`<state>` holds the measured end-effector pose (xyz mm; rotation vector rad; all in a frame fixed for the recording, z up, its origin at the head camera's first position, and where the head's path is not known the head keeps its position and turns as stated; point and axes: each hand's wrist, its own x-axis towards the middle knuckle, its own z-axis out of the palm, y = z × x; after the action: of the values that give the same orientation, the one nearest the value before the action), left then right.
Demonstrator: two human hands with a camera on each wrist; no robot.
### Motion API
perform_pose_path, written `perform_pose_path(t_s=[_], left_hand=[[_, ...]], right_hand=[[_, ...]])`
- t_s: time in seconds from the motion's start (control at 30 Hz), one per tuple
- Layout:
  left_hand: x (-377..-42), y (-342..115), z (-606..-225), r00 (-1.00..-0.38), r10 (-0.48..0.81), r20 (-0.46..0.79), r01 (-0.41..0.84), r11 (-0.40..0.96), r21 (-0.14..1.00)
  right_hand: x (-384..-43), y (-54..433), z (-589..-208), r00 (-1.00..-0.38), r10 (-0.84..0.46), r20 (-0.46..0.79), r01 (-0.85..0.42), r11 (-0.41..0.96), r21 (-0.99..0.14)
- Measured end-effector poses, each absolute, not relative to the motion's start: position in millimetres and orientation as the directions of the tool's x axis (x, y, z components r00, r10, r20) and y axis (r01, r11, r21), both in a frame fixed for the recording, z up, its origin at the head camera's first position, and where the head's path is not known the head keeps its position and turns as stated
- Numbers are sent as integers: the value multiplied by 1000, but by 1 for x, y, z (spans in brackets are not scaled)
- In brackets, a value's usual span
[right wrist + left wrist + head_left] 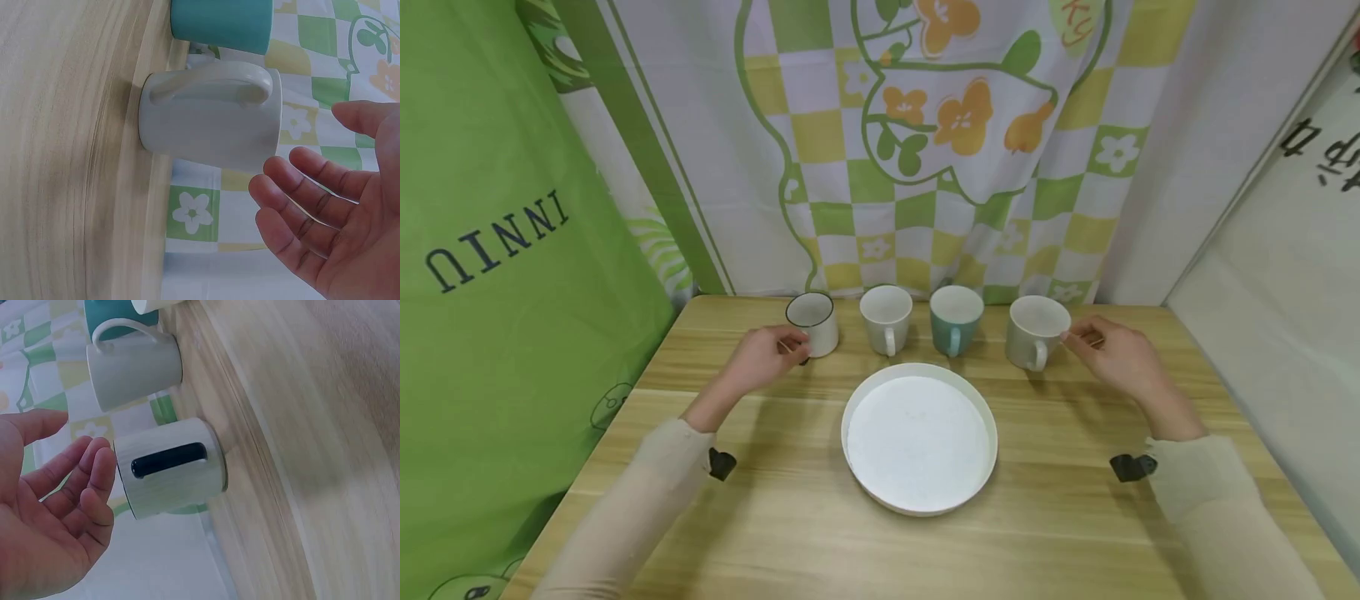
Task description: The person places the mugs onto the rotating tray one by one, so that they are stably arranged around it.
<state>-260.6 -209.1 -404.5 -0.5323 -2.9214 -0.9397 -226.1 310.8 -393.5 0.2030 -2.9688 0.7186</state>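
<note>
Four mugs stand upright in a row along the table's far side. At the left end is a white mug with a dark rim; its black handle faces the left wrist camera. My left hand is right beside that mug, fingers loosely bent and holding nothing. A plain white mug and a teal mug stand in the middle. At the right end is a larger white mug, its handle toward me. Close by its rim, my right hand has relaxed fingers, with nothing held.
A shallow round white pan lies in front of the mugs on the wooden table. Behind the row hangs a checkered, flower-printed curtain. Green fabric borders the left side, and a white printed sheet the right.
</note>
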Motion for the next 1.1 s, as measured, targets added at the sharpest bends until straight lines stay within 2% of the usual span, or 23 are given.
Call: perform_pose_path(t_s=[0.43,0.73,1.1], left_hand=[[-259,-205,-416,-918,368,148,383,725,572],[-254,-202,-419,-901,417,118,391,667,634],[-251,-204,-424,-879,466,99,413,642,646]], right_hand=[[-226,314,-399,-988,-114,100,-148,861,-486],[-225,315,-404,-992,-118,51,-127,839,-528],[-225,313,-411,-991,-123,45,-128,825,-550]])
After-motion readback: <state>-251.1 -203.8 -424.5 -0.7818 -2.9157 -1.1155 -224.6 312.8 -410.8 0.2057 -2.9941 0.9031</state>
